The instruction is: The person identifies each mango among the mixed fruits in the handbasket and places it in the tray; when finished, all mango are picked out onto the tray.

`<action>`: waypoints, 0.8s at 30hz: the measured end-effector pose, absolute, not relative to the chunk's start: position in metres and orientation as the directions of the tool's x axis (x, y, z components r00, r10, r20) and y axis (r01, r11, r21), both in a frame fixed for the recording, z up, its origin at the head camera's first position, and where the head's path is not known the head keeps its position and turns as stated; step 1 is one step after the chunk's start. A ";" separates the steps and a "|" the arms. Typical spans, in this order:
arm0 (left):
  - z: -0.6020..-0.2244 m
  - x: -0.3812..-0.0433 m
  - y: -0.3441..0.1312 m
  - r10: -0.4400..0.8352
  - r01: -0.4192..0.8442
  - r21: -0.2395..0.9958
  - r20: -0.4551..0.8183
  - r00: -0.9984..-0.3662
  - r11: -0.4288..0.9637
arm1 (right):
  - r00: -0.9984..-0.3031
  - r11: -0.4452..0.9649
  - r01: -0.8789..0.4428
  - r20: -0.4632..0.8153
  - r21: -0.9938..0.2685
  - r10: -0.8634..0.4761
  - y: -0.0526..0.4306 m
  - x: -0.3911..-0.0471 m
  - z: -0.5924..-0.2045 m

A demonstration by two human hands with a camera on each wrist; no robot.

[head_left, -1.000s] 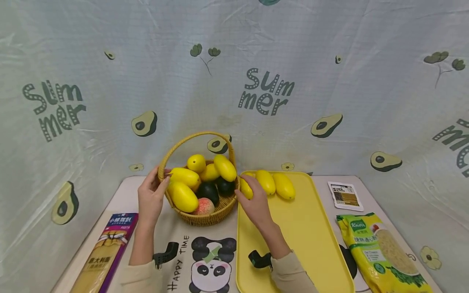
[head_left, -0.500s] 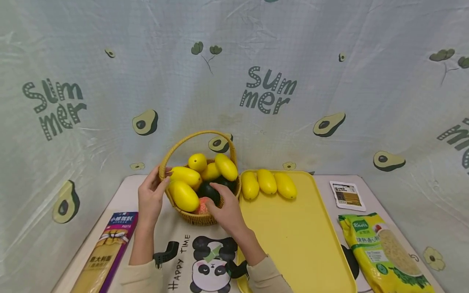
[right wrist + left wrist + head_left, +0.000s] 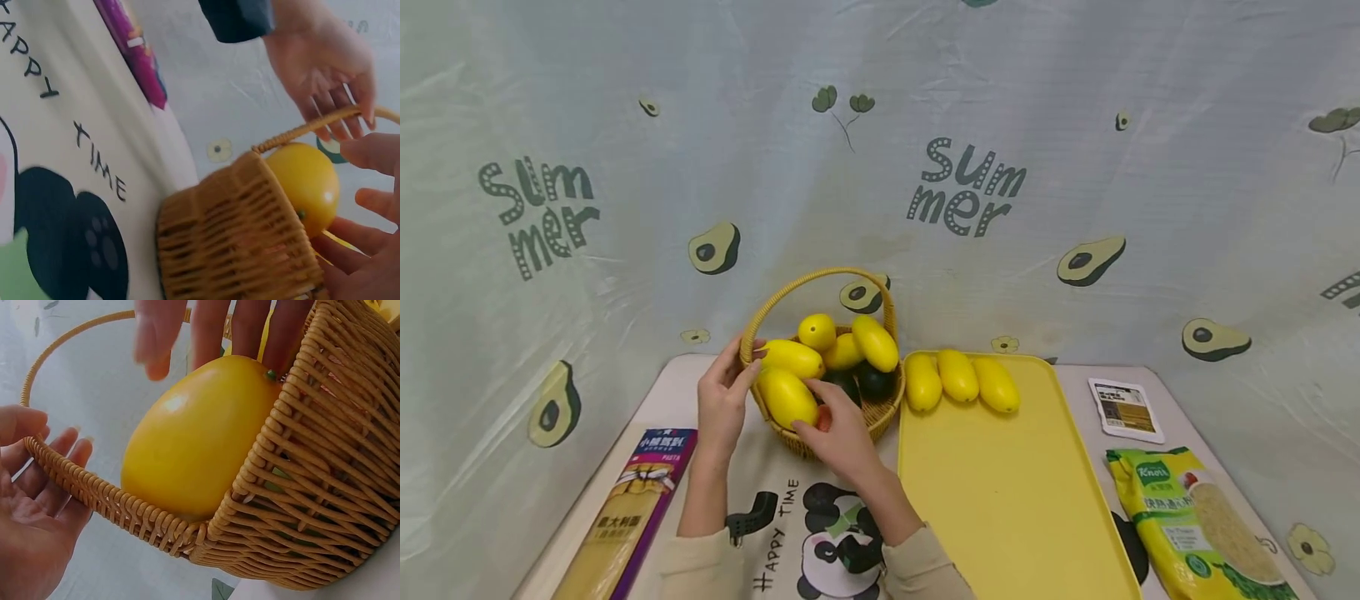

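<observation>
A wicker basket (image 3: pixel 883 423) with a tall arched handle stands left of the yellow tray (image 3: pixel 1000 500). My left hand (image 3: pixel 724 404) holds the basket where the handle meets its rim, thumb in front and fingers behind. My right hand (image 3: pixel 844 433) is over the basket's front, fingers spread beside a large smooth yellow oval fruit (image 3: pixel 786 398), like a mango. In the left wrist view, the right fingertips (image 3: pixel 150 347) lie close to this fruit (image 3: pixel 200 437); whether they touch it, I cannot tell. Other yellow fruits (image 3: pixel 874 343), dark green ones (image 3: pixel 874 383) and a partly hidden peach (image 3: pixel 824 418) share the basket.
Three yellow oval fruits (image 3: pixel 958 376) lie side by side at the tray's back edge. A pasta pack (image 3: pixel 628 508) lies at the left, a Knorr bag (image 3: pixel 1195 517) and a small white-framed pack (image 3: pixel 1126 410) at the right. A printed curtain (image 3: pixel 970 275) stands behind.
My right hand has left the leftmost fruit on the tray and moved left, past the peach, to the front yellow fruit in the basket. The left hand keeps its hold.
</observation>
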State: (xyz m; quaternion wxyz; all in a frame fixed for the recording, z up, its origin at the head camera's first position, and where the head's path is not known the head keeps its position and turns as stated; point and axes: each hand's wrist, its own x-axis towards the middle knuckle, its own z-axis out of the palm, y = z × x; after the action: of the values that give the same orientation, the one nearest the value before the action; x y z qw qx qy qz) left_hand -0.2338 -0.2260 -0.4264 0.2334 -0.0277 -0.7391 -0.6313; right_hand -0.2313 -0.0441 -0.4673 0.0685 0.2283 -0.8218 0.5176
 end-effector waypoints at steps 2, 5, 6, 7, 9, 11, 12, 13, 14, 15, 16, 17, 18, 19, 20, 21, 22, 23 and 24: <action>-0.426 -0.235 -0.225 -0.244 0.337 0.920 0.379 -0.893 0.199 | -0.885 0.370 -0.449 0.351 -0.813 -0.305 -0.048 -0.233 -0.469; -0.425 -0.236 -0.225 -0.238 0.332 0.921 0.375 -0.896 0.205 | -0.890 0.397 -0.445 0.348 -0.803 -0.295 -0.053 -0.234 -0.470; -0.425 -0.235 -0.225 -0.239 0.328 0.921 0.373 -0.896 0.210 | -0.891 0.408 -0.444 0.348 -0.798 -0.290 -0.055 -0.235 -0.470; -0.425 -0.235 -0.225 -0.242 0.326 0.921 0.372 -0.896 0.212 | -0.892 0.419 -0.444 0.348 -0.792 -0.288 -0.057 -0.235 -0.469; -0.425 -0.234 -0.226 -0.251 0.328 0.920 0.376 -0.892 0.215 | -0.893 0.441 -0.444 0.345 -0.780 -0.288 -0.061 -0.236 -0.469; -0.424 -0.233 -0.225 -0.263 0.330 0.918 0.382 -0.886 0.220 | -0.897 0.476 -0.438 0.335 -0.763 -0.288 -0.064 -0.236 -0.468; -0.424 -0.233 -0.225 -0.266 0.334 0.917 0.385 -0.884 0.220 | -0.897 0.493 -0.439 0.334 -0.751 -0.290 -0.065 -0.236 -0.467; -0.424 -0.234 -0.225 -0.268 0.338 0.915 0.390 -0.881 0.219 | -0.897 0.507 -0.440 0.334 -0.741 -0.290 -0.066 -0.236 -0.466; -0.423 -0.234 -0.225 -0.266 0.342 0.914 0.393 -0.880 0.220 | -0.898 0.522 -0.438 0.333 -0.732 -0.287 -0.067 -0.236 -0.466; -0.423 -0.234 -0.225 -0.264 0.343 0.913 0.395 -0.880 0.221 | -0.897 0.534 -0.440 0.338 -0.722 -0.284 -0.067 -0.236 -0.466; -0.423 -0.234 -0.225 -0.261 0.343 0.912 0.395 -0.881 0.225 | -0.897 0.546 -0.442 0.342 -0.711 -0.281 -0.068 -0.236 -0.466; -0.423 -0.235 -0.225 -0.260 0.343 0.912 0.395 -0.881 0.226 | -0.896 0.553 -0.444 0.346 -0.705 -0.279 -0.068 -0.236 -0.466; -0.424 -0.235 -0.225 -0.260 0.342 0.912 0.395 -0.881 0.226 | -0.895 0.557 -0.446 0.350 -0.701 -0.277 -0.068 -0.236 -0.466; -0.424 -0.235 -0.225 -0.261 0.340 0.913 0.393 -0.882 0.226 | -0.895 0.558 -0.446 0.354 -0.700 -0.272 -0.068 -0.236 -0.466; -0.424 -0.235 -0.224 -0.263 0.337 0.914 0.391 -0.882 0.226 | -0.895 0.556 -0.446 0.358 -0.702 -0.266 -0.068 -0.236 -0.467; -0.424 -0.234 -0.224 -0.265 0.335 0.915 0.389 -0.882 0.226 | -0.895 0.553 -0.445 0.361 -0.705 -0.261 -0.068 -0.236 -0.467; -0.425 -0.234 -0.224 -0.268 0.333 0.915 0.388 -0.882 0.227 | -0.896 0.551 -0.443 0.361 -0.707 -0.258 -0.068 -0.236 -0.468; -0.425 -0.234 -0.224 -0.272 0.330 0.916 0.386 -0.882 0.228 | -0.897 0.547 -0.442 0.362 -0.711 -0.253 -0.067 -0.236 -0.469; -0.426 -0.234 -0.224 -0.273 0.329 0.916 0.385 -0.882 0.229 | -0.898 0.543 -0.439 0.363 -0.716 -0.248 -0.067 -0.236 -0.470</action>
State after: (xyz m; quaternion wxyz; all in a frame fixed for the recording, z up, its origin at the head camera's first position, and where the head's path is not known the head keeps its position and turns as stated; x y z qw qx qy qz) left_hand -0.2337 -0.2235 -0.4256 0.2426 -0.0187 -0.7453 -0.6208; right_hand -0.2356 -0.0671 -0.4701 0.1097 0.1972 -0.8715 0.4355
